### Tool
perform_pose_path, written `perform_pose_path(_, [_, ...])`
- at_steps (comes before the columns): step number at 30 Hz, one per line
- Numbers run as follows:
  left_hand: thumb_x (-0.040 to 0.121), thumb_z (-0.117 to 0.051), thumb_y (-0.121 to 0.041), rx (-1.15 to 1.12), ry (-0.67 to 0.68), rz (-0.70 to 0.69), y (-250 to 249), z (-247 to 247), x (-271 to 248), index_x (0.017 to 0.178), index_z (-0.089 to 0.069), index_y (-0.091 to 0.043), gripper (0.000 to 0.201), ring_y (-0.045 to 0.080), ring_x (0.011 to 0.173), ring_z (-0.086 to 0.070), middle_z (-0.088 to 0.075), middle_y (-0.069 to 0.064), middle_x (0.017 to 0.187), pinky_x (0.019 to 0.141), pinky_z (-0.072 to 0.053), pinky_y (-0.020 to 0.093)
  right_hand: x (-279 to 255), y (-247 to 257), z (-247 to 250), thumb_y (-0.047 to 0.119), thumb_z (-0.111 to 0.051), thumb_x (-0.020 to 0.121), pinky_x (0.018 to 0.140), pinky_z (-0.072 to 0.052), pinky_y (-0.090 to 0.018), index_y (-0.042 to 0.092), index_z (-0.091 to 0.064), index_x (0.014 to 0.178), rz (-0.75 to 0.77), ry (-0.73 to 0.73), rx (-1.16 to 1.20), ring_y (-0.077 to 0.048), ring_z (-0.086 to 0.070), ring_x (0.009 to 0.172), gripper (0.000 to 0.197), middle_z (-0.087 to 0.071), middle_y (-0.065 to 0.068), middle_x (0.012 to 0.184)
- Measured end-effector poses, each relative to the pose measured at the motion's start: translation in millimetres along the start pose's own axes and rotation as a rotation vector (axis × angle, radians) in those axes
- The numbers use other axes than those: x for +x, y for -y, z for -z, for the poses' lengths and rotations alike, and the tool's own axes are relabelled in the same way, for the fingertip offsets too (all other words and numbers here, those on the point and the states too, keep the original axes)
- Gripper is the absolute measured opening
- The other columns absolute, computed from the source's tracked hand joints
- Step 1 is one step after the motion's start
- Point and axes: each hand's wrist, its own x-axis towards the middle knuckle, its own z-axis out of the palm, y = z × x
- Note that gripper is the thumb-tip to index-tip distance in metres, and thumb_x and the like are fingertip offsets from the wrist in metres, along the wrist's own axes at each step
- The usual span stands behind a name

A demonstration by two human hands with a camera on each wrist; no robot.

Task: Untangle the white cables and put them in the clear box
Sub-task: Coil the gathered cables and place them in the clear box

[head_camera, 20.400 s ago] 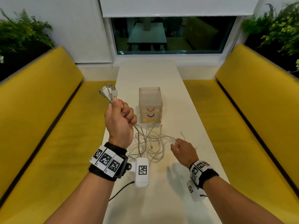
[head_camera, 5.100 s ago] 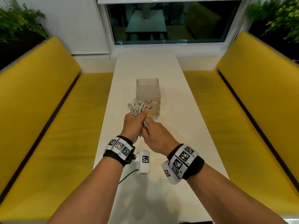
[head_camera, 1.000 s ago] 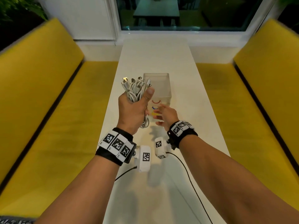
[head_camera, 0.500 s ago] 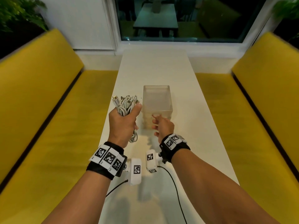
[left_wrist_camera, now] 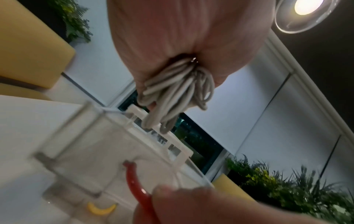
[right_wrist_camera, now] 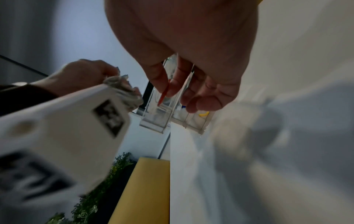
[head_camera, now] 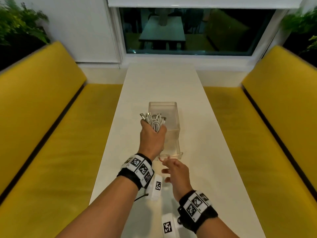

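My left hand (head_camera: 153,134) grips a bundle of coiled white cables (head_camera: 154,120), plugs sticking up, and holds it over the pulled-out top drawer (head_camera: 172,145) of the clear box (head_camera: 163,107). In the left wrist view the cable loops (left_wrist_camera: 178,94) hang from the fist just above the drawer's rim (left_wrist_camera: 157,133). My right hand (head_camera: 166,163) pinches the drawer's red handle (head_camera: 161,159) between thumb and forefinger at the front. The right wrist view shows that same red handle (right_wrist_camera: 164,92) pinched. The drawer looks empty.
The box stands mid-way along a narrow white table (head_camera: 163,79) between two yellow benches (head_camera: 42,117). Lower drawers carry a yellow handle (left_wrist_camera: 101,209) and a blue one. A window lies beyond the far end. Plants (head_camera: 18,26) sit behind the benches.
The right hand has drawn the top drawer out toward me by its red handle. The left hand has carried the cable bundle rightward from beside the box to over the open drawer.
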Motion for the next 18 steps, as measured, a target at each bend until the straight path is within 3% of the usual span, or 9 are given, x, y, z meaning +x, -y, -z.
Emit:
perform_pose_path(3, [0.096,-0.062,-0.024,0.015,0.0,-0.051,0.8,-17.4,5.7,0.121,-0.035,-0.016,0.037,0.014,0.091,-0.065,-0.063,0.001,0.109,0.073,-0.055,0.027,-5.2,-5.4,-0.4,0.021,-0.071,0.088,0.062,-0.049,-0.038,0.015,-0.078,0.077,-0.001,0.021,0.006,-0.024,-0.066,0.078,0.015,-0.076,-0.011,0.086])
perform_pose_path(6, [0.097,-0.06,-0.022,0.148,0.046,-0.065,12.8,-28.7,7.5,0.126,-0.03,-0.014,0.042,0.022,0.092,-0.065,-0.062,0.003,0.11,0.08,-0.059,0.041,-9.9,-6.3,-2.9,0.031,-0.072,0.079,0.069,-0.053,-0.044,0.014,-0.077,0.075,0.011,0.032,0.008,-0.027,-0.067,0.077,0.018,-0.074,-0.022,0.092])
perform_pose_path(10, [0.096,-0.059,-0.027,0.56,0.194,-0.06,31.6,-34.8,2.7,0.131,-0.026,-0.015,0.049,0.032,0.088,-0.067,-0.068,0.012,0.107,0.076,-0.056,0.044,-10.2,-7.8,-2.6,0.015,-0.067,0.086,0.065,-0.048,-0.04,0.015,-0.072,0.066,0.027,0.04,0.028,-0.024,-0.065,0.077,0.021,-0.073,-0.014,0.081])
perform_pose_path(14, [0.092,-0.06,-0.028,0.952,0.186,-0.151,33.7,-40.8,0.6,0.131,-0.033,-0.009,0.051,0.033,0.104,-0.062,-0.07,0.011,0.109,0.092,-0.04,0.045,-11.2,-7.5,-1.3,0.001,-0.057,0.089,0.062,-0.046,-0.038,0.016,-0.069,0.062,0.017,0.025,0.034,-0.026,-0.062,0.073,0.033,-0.07,-0.013,0.074])
perform_pose_path(18, [0.089,-0.056,-0.035,1.099,0.206,-0.197,32.9,-43.6,-0.4,0.127,-0.037,-0.01,0.05,0.03,0.101,-0.061,-0.071,0.007,0.103,0.092,-0.037,0.046,-12.1,-6.5,-2.8,-0.003,-0.052,0.088,0.066,-0.05,-0.041,0.005,-0.073,0.078,0.006,0.017,0.034,-0.027,-0.065,0.075,0.024,-0.075,-0.018,0.082])
